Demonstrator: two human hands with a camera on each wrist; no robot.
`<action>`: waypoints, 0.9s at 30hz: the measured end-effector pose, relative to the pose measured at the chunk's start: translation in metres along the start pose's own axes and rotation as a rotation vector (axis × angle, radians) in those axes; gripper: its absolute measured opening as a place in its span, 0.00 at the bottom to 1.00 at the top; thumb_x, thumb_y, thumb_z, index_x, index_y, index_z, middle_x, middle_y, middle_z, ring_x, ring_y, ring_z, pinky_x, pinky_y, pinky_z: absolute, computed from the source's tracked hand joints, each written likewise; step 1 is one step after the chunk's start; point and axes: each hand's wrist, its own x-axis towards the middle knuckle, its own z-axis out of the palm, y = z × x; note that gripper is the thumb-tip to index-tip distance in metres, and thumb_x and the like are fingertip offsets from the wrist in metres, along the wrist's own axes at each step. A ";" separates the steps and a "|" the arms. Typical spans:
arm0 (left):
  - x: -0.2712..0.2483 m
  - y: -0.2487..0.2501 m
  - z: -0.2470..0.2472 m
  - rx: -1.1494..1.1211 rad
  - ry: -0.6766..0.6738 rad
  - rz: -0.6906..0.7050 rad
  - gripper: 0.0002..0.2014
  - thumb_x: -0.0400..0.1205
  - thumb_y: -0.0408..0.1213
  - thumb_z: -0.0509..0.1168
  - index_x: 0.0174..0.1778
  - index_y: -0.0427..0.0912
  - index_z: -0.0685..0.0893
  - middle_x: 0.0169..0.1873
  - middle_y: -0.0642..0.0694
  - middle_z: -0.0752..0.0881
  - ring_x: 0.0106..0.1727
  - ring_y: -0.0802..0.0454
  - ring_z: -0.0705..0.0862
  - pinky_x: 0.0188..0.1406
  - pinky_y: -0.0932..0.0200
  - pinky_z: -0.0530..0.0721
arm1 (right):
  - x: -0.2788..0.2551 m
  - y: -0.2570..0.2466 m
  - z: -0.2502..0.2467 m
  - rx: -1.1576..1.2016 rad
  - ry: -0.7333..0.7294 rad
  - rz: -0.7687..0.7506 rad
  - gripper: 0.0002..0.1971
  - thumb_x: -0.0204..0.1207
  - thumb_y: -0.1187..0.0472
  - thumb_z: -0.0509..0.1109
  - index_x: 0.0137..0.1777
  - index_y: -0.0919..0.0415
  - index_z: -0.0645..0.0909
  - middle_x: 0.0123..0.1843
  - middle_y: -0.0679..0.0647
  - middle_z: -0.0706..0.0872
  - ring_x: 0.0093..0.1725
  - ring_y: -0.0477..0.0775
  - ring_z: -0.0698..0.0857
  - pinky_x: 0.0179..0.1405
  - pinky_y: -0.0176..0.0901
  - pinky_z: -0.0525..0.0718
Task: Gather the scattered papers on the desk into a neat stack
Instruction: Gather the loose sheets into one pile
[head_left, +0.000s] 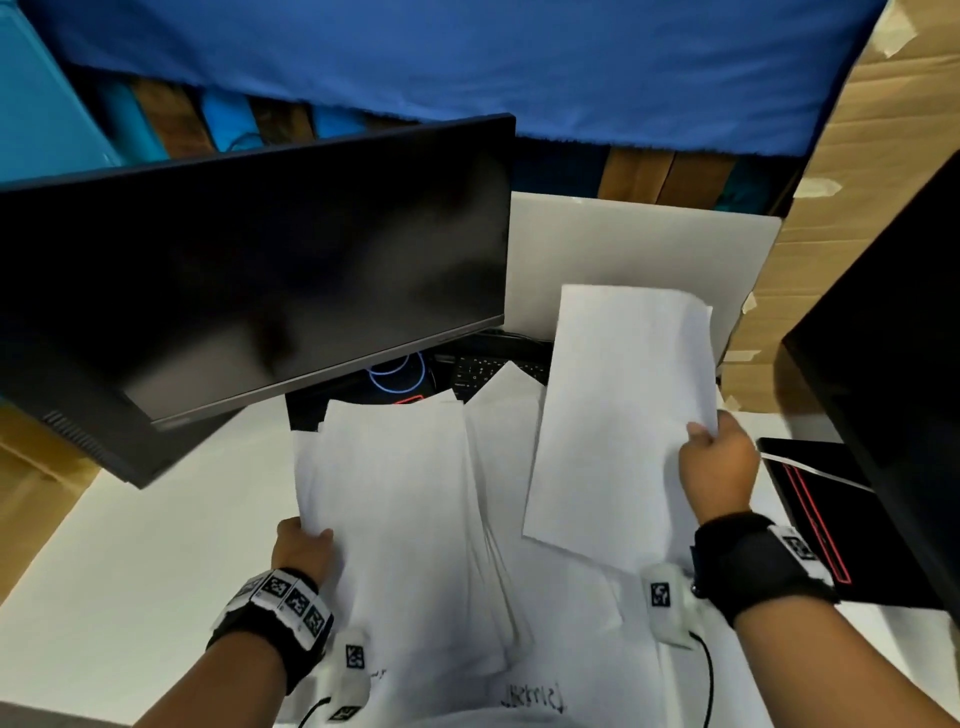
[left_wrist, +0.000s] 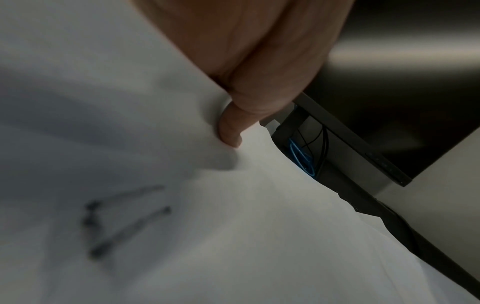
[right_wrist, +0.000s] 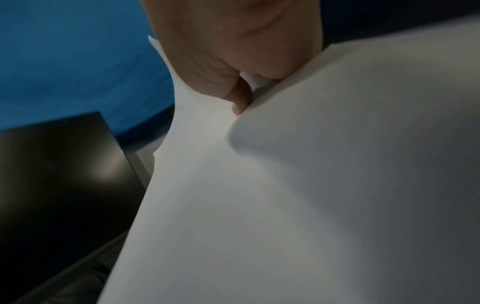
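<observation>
The gathering looks about midway. The person's left hand (head_left: 304, 551) pinches a bundle of sheets (head_left: 395, 519) by its near-left edge, the thumb on top and the fingers hidden beneath; the left wrist view shows the thumb pressed down onto the white paper. The edges of this bundle are fanned out on the right side, so it is collected but not squared.

The right hand (head_left: 719, 467) pinches a second, smaller batch of paper (head_left: 623, 415) at its right edge and holds it lifted and tilted, apart from the left bundle and over the right part of the tabletop (head_left: 130, 561). The right wrist view shows the thumb and fingers closed on the edge, with at least two layers of paper curling in the grip.

More loose sheets (head_left: 561, 644) lie flat on the tabletop under and between the two held batches, one near the front edge bearing dark handwriting. Another sheet corner (head_left: 506, 389) pokes out toward the keyboard (head_left: 478, 371) behind.

Judging from this, what remains is to join the right batch to the left bundle, pick up the sheets lying on the tabletop, then tap the edges level and set the stack down. The dark monitor (head_left: 249, 270) stands close behind the left bundle.
</observation>
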 end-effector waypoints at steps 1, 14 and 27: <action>-0.001 0.000 0.003 0.017 -0.011 -0.004 0.22 0.80 0.30 0.63 0.68 0.25 0.72 0.66 0.24 0.79 0.66 0.28 0.78 0.66 0.43 0.75 | 0.003 -0.010 -0.002 0.011 -0.046 -0.009 0.14 0.78 0.71 0.61 0.61 0.72 0.79 0.58 0.73 0.85 0.61 0.72 0.82 0.58 0.52 0.78; -0.047 0.021 0.027 -0.302 -0.036 0.080 0.29 0.78 0.45 0.67 0.67 0.31 0.65 0.58 0.39 0.77 0.62 0.35 0.79 0.62 0.46 0.76 | -0.098 0.013 0.134 -0.233 -0.780 -0.118 0.18 0.76 0.72 0.57 0.65 0.69 0.74 0.65 0.65 0.80 0.64 0.62 0.80 0.64 0.44 0.75; -0.032 0.006 0.033 0.023 -0.263 0.195 0.16 0.79 0.27 0.61 0.63 0.30 0.73 0.64 0.30 0.81 0.64 0.36 0.79 0.59 0.54 0.73 | -0.078 0.055 0.104 -0.307 -0.606 0.192 0.19 0.78 0.73 0.56 0.68 0.72 0.70 0.66 0.69 0.80 0.64 0.64 0.80 0.60 0.41 0.74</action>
